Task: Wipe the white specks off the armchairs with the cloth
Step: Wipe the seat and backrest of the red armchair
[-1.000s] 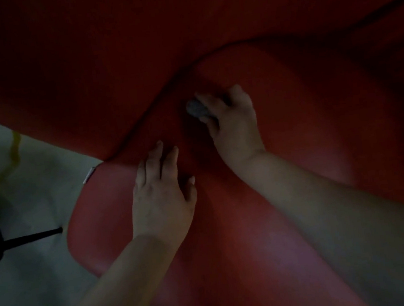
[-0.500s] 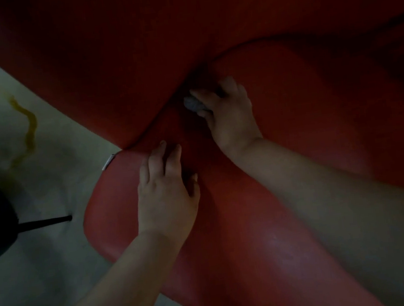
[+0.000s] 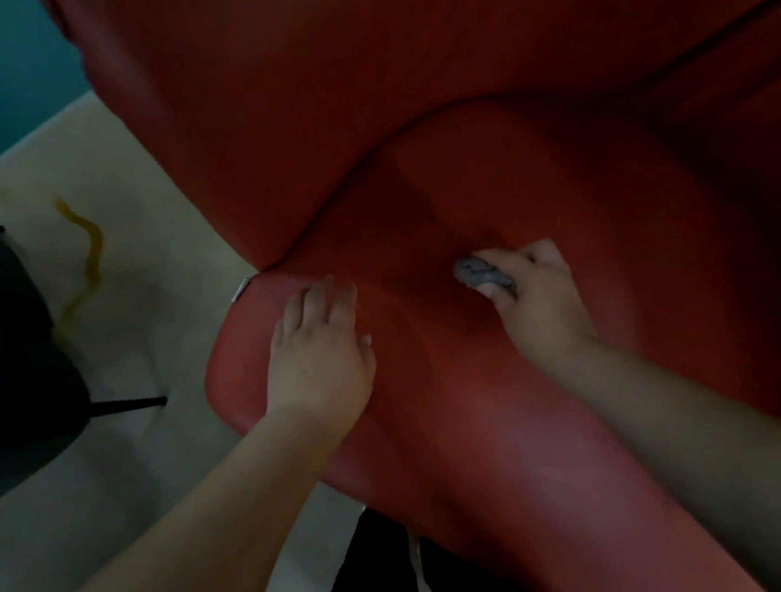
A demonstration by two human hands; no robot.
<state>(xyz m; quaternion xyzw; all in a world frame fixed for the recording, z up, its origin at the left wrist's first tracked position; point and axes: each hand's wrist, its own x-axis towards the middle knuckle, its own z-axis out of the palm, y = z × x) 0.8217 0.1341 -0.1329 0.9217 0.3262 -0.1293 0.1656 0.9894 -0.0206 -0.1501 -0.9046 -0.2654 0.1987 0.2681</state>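
Since a moment ago our right hand (image 3: 537,298) has slid the cloth (image 3: 483,275) back from the seam onto the open seat of the red armchair (image 3: 518,451). Nearer, our left hand (image 3: 319,352) lies flat and relaxed on the seat edge. Bunched in right fingers and thumb, the grey cloth looks small, crumpled, soft and light, so we judge that gripping it as a wad works best. We see no specks in this dim light.

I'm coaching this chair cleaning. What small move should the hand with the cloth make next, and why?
Probably drag the cloth a short stroke along the seat. The right hand already grips it bunched against the red surface, and the left hand rests flat, bracing. No specks show in this dim view.
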